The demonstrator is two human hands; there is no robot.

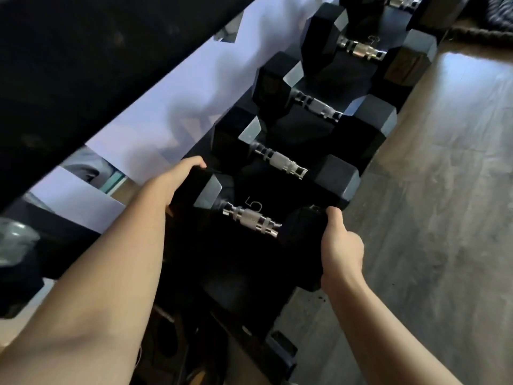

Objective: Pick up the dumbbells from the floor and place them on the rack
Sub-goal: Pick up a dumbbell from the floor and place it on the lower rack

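Note:
A black hex dumbbell (251, 222) with a chrome handle lies on the lower shelf of the black rack (280, 343), at the near end of a row. My left hand (177, 180) clasps its far head from the left. My right hand (340, 245) grips its near head, thumb on top. A white "5" is printed on the shelf behind the handle. Several more black hex dumbbells (280, 159) sit side by side further along the shelf, running toward the top right.
The rack's dark upper rail (83, 73) crosses the top left diagonally above my arms. A white wall (172, 107) lies behind the rack. Grey wood-look floor (444, 204) spreads to the right. Thick dark rope (485, 20) lies at the top right corner.

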